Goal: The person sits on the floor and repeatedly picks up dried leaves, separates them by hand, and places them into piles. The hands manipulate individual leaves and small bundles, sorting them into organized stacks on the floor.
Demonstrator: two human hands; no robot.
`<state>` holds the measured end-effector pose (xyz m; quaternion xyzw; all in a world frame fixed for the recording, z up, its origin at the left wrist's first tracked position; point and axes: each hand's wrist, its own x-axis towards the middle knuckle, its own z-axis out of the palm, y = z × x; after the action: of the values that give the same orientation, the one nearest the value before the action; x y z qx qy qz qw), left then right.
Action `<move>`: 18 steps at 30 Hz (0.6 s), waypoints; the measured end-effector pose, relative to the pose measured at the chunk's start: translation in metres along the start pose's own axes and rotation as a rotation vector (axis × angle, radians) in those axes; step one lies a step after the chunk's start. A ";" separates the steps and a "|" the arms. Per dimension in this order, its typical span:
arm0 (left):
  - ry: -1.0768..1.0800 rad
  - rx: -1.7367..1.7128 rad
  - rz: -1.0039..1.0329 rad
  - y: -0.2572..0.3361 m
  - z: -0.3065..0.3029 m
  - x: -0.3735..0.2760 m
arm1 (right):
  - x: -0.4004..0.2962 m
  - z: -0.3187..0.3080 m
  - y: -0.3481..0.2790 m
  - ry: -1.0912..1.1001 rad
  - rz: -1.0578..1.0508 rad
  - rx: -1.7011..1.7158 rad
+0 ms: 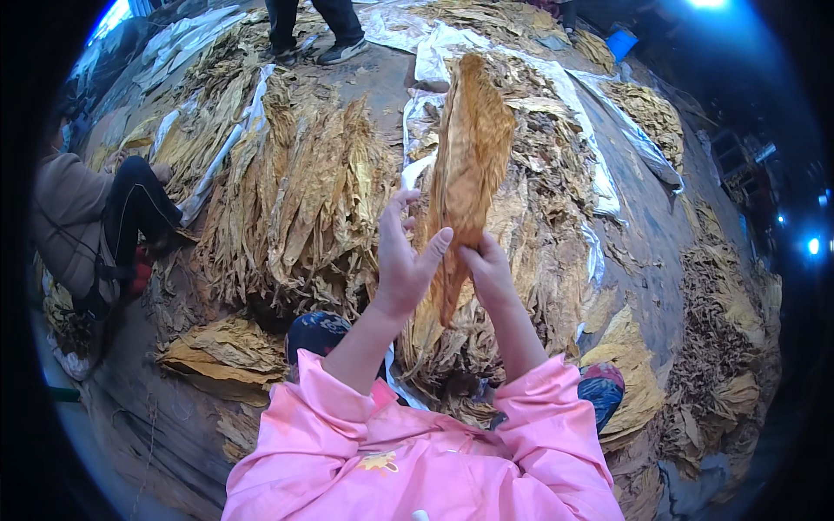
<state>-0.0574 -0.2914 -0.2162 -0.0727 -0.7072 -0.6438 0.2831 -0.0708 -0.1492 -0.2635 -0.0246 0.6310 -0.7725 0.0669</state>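
Observation:
A long brown dried leaf (470, 156), which looks like tobacco, stands nearly upright in front of me. My right hand (487, 268) pinches it near its lower end between thumb and fingers. To its left is my left hand (409, 257), fingers spread and thumb raised beside the leaf's edge, with nothing seen in it. Whether the left thumb touches the leaf I cannot tell. Below and behind my hands lies a heap of dried leaves (541, 260), partly hidden by the held leaf. Another thick row of long leaves (306, 195) lies to the left.
A person (78, 215) sits at the left among leaves; another person's legs (316, 32) stand at the far side. Leaf stacks lie by my left knee (225, 355) and right knee (622, 378). White plastic sheeting (586, 143) runs between heaps. A blue container (621, 44) is far right.

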 end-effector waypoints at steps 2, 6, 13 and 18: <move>-0.091 -0.293 -0.381 -0.006 0.013 -0.009 | -0.035 -0.022 0.005 -0.031 0.048 -0.012; -0.381 -0.629 -0.830 -0.038 0.036 -0.042 | -0.089 -0.031 0.018 0.050 0.172 0.227; -0.319 -0.538 -0.749 -0.031 0.074 -0.064 | -0.137 -0.029 0.032 0.166 0.220 -0.013; -0.434 -0.702 -0.884 -0.018 0.095 -0.063 | -0.153 -0.070 -0.012 0.312 -0.071 0.127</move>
<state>-0.0422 -0.1875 -0.2639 0.0094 -0.4574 -0.8657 -0.2030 0.0711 -0.0583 -0.2586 0.0778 0.5826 -0.8070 -0.0577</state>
